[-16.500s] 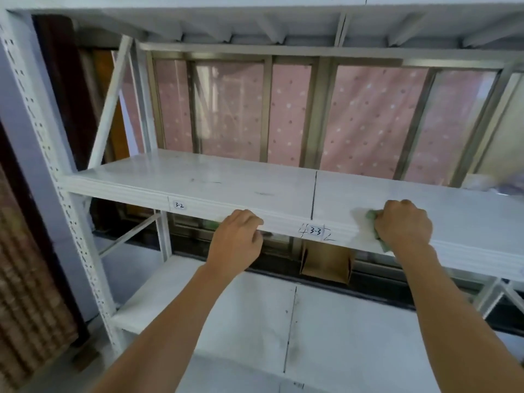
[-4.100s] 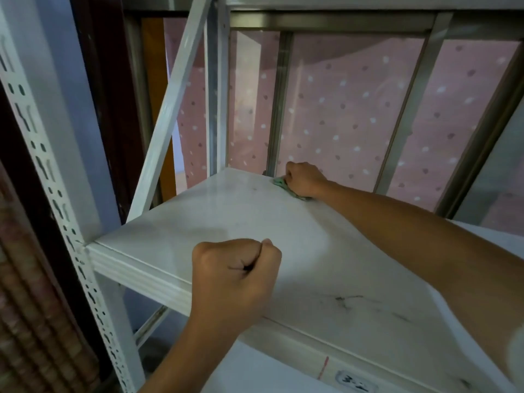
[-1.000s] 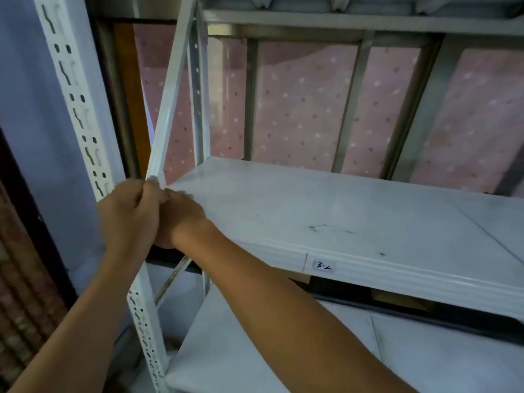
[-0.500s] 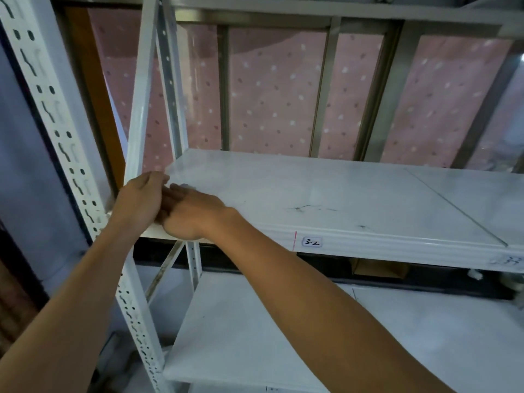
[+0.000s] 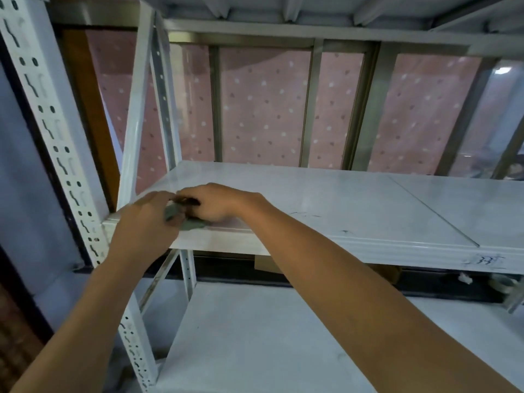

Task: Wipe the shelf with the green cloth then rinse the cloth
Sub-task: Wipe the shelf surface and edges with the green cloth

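The white shelf board (image 5: 326,199) runs across the middle of the head view at chest height. A small, crumpled green cloth (image 5: 184,219) sits at the board's front left corner, pinched between both hands. My left hand (image 5: 144,222) covers the corner from the left and grips one end of the cloth. From the right, my right hand (image 5: 218,204) closes its fingers on the other end. Most of the cloth is hidden by the fingers.
A perforated white upright (image 5: 56,154) and a diagonal brace (image 5: 136,114) stand at the left. A lower shelf (image 5: 269,336) lies beneath, another deck overhead. Behind is a window (image 5: 263,109) with a pink dotted curtain. Dark scuffs (image 5: 303,214) mark the board.
Both hands have shifted slightly right from the upright onto the shelf's front left corner, and the green cloth now shows between them. The view has tilted a little upward.
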`<state>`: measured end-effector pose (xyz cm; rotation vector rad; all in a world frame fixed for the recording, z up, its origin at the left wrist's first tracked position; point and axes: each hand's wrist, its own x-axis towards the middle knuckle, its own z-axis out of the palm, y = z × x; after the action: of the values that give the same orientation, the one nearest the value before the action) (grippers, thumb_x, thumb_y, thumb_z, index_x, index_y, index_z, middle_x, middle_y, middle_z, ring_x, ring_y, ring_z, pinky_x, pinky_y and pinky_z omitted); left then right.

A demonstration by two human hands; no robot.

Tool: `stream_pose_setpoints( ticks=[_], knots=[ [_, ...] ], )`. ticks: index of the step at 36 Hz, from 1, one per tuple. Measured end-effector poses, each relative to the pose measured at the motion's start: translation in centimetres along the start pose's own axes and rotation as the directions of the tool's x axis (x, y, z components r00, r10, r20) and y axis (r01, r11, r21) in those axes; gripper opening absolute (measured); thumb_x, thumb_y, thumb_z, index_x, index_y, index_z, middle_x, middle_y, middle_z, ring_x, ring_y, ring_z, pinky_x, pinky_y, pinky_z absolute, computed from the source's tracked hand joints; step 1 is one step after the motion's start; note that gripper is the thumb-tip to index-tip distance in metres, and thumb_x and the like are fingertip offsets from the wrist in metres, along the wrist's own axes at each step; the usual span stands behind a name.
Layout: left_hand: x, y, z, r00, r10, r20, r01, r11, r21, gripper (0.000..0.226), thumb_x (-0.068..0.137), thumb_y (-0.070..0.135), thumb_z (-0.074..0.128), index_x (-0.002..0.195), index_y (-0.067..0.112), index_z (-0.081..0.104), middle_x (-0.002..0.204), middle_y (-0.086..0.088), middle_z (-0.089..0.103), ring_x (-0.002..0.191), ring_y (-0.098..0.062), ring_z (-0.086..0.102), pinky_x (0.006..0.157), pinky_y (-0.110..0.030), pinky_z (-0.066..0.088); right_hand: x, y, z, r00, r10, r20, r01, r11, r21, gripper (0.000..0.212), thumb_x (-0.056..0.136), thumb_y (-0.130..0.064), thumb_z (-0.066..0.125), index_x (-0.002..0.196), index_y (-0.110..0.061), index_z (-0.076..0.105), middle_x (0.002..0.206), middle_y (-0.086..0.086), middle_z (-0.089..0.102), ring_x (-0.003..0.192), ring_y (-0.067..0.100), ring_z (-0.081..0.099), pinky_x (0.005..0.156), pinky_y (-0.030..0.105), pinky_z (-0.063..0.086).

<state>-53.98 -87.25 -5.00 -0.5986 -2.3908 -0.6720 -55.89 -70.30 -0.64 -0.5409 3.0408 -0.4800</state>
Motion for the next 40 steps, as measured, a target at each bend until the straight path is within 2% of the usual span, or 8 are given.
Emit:
stream_pose_setpoints(
  ticks=[2, 5, 15, 21, 26, 30, 34, 40],
  knots=[
    [-0.2, 0.3, 0.3, 0.998, 0.059, 0.012, -0.06, 0.996, 0.059, 0.019, 0.091, 0.007, 0.067, 0.108, 0.007, 0.077, 0.098, -0.019, 0.075, 0.082, -0.041, 0.066, 0.075, -0.044, 0.053, -0.2, 0.4, -0.3, 0.999, -0.035, 0.001, 0.035, 0.999, -0.017, 0.039, 0.102, -0.029, 0.052, 0.141, -0.027, 0.055, 0.142, -0.003, 0.057, 0.122, 0.02, 0.053, 0.098, 0.028, 0.039],
    [0.0, 0.6, 0.4, 0.998, 0.043, 0.041, -0.047, 0.993, 0.105, 0.017, 0.094, 0.008, 0.065, 0.099, 0.009, 0.081, 0.086, -0.021, 0.076, 0.075, -0.044, 0.065, 0.074, -0.047, 0.054, -0.2, 1.0, -0.7, 0.997, -0.075, 0.03, 0.077, 0.995, -0.057, 0.034, 0.102, -0.031, 0.053, 0.135, -0.033, 0.061, 0.137, -0.009, 0.061, 0.119, 0.017, 0.056, 0.1, 0.027, 0.041],
    [0.8, 1.8, 1.7, 0.992, 0.013, 0.126, -0.035, 0.984, 0.176, 0.02, 0.098, 0.018, 0.063, 0.106, 0.016, 0.081, 0.09, -0.023, 0.074, 0.084, -0.046, 0.064, 0.077, -0.048, 0.053, -0.2, 3.3, -1.3, 0.992, -0.112, 0.05, 0.117, 0.985, -0.123, 0.034, 0.101, -0.035, 0.054, 0.135, -0.036, 0.061, 0.135, -0.01, 0.062, 0.115, 0.016, 0.058, 0.102, 0.03, 0.042],
    [1.6, 4.3, 3.2, 0.981, 0.017, 0.194, -0.037, 0.994, 0.1, 0.021, 0.099, 0.021, 0.062, 0.11, 0.024, 0.081, 0.097, -0.021, 0.074, 0.093, -0.045, 0.063, 0.083, -0.049, 0.053, -2.7, 6.2, -2.2, 0.994, -0.101, 0.035, 0.105, 0.981, -0.165, 0.035, 0.102, -0.037, 0.051, 0.136, -0.036, 0.059, 0.137, -0.007, 0.061, 0.111, 0.015, 0.057, 0.095, 0.028, 0.042],
    [2.6, 6.9, 4.4, 0.962, 0.038, 0.27, -0.048, 0.998, 0.03, 0.023, 0.1, 0.019, 0.061, 0.112, 0.025, 0.079, 0.103, -0.017, 0.076, 0.097, -0.039, 0.065, 0.085, -0.04, 0.052, -5.1, 9.3, -2.7, 0.999, -0.043, 0.02, 0.045, 0.986, -0.158, 0.038, 0.101, -0.043, 0.05, 0.138, -0.038, 0.056, 0.144, -0.009, 0.054, 0.126, 0.019, 0.053, 0.108, 0.036, 0.04],
    [2.9, 9.3, 5.7, 0.949, 0.072, 0.307, -0.063, 0.997, -0.04, 0.022, 0.099, 0.019, 0.063, 0.111, 0.023, 0.08, 0.102, -0.017, 0.077, 0.093, -0.037, 0.066, 0.081, -0.036, 0.05, -7.2, 11.8, -3.4, 1.0, 0.0, 0.011, 0.002, 0.982, -0.191, 0.038, 0.101, -0.047, 0.048, 0.138, -0.041, 0.055, 0.144, -0.01, 0.055, 0.122, 0.019, 0.055, 0.105, 0.038, 0.042],
    [2.6, 11.7, 6.8, 0.946, 0.099, 0.308, -0.061, 0.99, -0.129, 0.022, 0.099, 0.017, 0.063, 0.114, 0.021, 0.079, 0.104, -0.017, 0.078, 0.095, -0.037, 0.067, 0.077, -0.031, 0.045, -9.1, 14.0, -3.8, 0.999, 0.027, -0.019, -0.03, 0.979, -0.201, 0.04, 0.096, -0.056, 0.046, 0.133, -0.048, 0.056, 0.132, -0.011, 0.064, 0.109, 0.017, 0.06, 0.098, 0.039, 0.047],
    [2.8, 14.5, 8.2, 0.923, 0.155, 0.352, -0.082, 0.973, -0.214, 0.02, 0.097, 0.018, 0.067, 0.112, 0.024, 0.079, 0.103, -0.011, 0.079, 0.094, -0.029, 0.068, 0.076, -0.027, 0.044, -12.6, 15.7, -4.8, 0.997, 0.031, -0.071, -0.047, 0.973, -0.226, 0.032, 0.098, -0.048, 0.05, 0.125, -0.04, 0.067, 0.107, -0.008, 0.072, 0.092, 0.015, 0.062, 0.087, 0.036, 0.05]
  ],
)
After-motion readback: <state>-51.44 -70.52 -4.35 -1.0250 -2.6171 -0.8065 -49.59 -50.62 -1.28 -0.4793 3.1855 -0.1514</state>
